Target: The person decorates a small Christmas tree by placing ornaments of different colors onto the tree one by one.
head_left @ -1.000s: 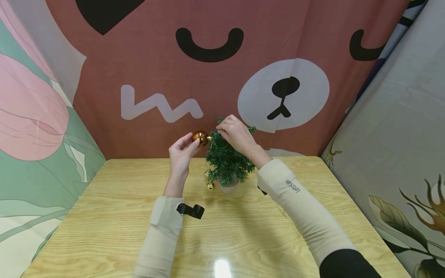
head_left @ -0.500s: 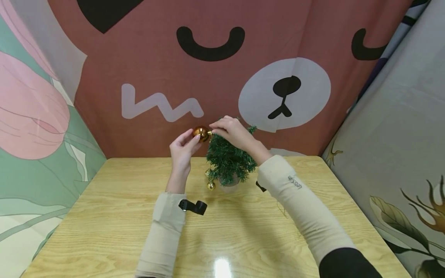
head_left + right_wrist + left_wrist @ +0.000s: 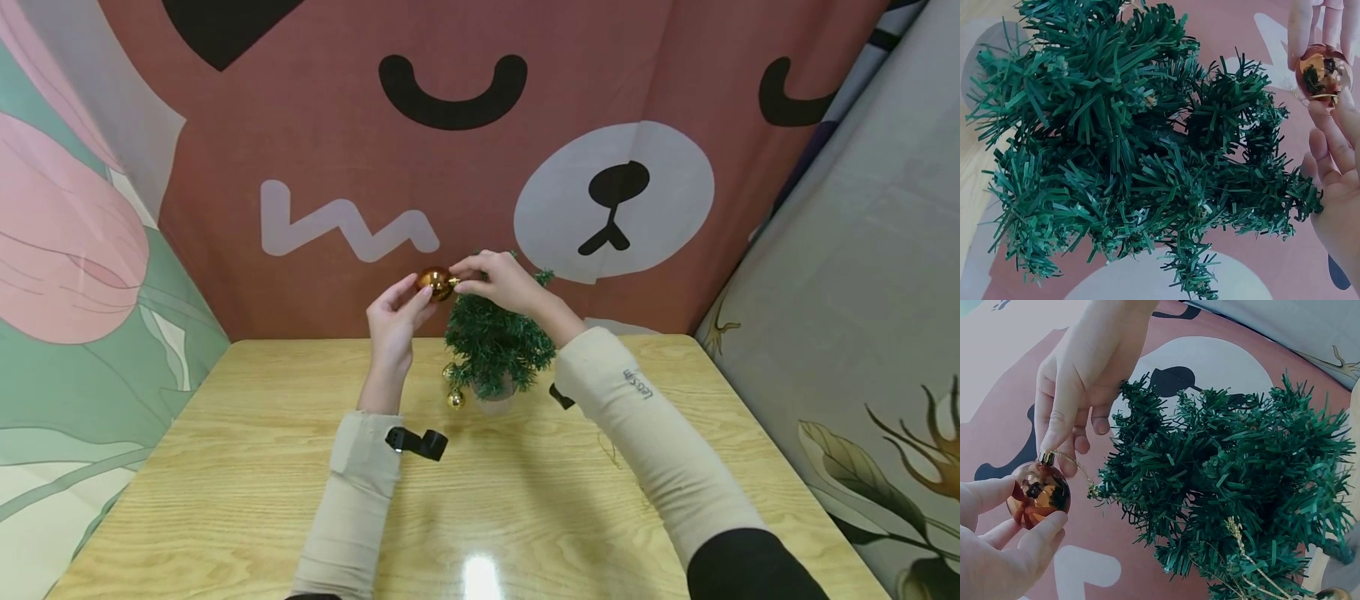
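Note:
A small green artificial tree [image 3: 495, 346] stands in a pale pot at the back of the wooden table [image 3: 225, 492]. My left hand [image 3: 395, 315] holds a shiny copper bauble [image 3: 434, 283] between thumb and fingertips, just left of the treetop. My right hand [image 3: 498, 282] pinches the bauble's gold cap [image 3: 1047, 457], where a thin gold string [image 3: 1079, 469] runs to a branch tip. The bauble [image 3: 1038, 494] and tree [image 3: 1229, 494] show close in the left wrist view; the right wrist view shows the tree [image 3: 1122, 150] and bauble [image 3: 1322, 72].
Small gold baubles [image 3: 454, 398] hang low on the tree's left side. A red cartoon-bear cloth [image 3: 450, 167] hangs right behind the table, with patterned cloths on both sides. A loose gold thread [image 3: 611, 454] lies on the table by my right forearm.
My right hand moved left from the treetop to the bauble's cap and now pinches it. My left hand with the bauble rose slightly.

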`<act>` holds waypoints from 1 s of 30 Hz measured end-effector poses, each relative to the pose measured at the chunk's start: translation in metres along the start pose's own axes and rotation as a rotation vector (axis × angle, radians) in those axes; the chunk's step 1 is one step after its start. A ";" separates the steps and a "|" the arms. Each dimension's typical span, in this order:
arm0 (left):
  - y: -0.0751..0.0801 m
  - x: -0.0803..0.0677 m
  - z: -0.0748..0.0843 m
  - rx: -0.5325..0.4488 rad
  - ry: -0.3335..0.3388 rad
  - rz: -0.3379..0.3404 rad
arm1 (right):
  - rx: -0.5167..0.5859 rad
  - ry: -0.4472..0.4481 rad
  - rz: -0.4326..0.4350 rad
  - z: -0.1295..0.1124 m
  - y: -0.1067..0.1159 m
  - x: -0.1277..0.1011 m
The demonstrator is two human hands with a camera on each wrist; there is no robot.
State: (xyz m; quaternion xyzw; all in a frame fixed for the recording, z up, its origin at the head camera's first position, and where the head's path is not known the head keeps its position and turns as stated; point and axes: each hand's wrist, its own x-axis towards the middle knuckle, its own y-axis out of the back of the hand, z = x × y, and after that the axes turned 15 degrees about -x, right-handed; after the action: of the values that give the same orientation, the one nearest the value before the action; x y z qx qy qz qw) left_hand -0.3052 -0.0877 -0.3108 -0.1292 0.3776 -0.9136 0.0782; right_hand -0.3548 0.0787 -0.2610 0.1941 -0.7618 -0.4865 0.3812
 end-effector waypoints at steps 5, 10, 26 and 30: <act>-0.001 0.000 0.000 -0.002 0.002 -0.001 | 0.034 -0.020 0.030 0.001 0.001 0.000; 0.001 0.001 -0.001 -0.009 -0.012 0.000 | 0.044 -0.058 0.049 0.001 0.003 -0.001; 0.006 0.003 -0.005 -0.027 -0.039 0.028 | -0.077 0.019 0.061 0.002 0.012 -0.002; 0.005 0.003 -0.007 -0.026 -0.028 0.036 | -0.190 -0.013 -0.008 -0.001 0.013 -0.001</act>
State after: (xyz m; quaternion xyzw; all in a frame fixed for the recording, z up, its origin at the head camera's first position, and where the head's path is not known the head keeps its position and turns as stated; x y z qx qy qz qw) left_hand -0.3103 -0.0868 -0.3187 -0.1363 0.3907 -0.9051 0.0982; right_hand -0.3527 0.0845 -0.2491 0.1569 -0.7139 -0.5594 0.3909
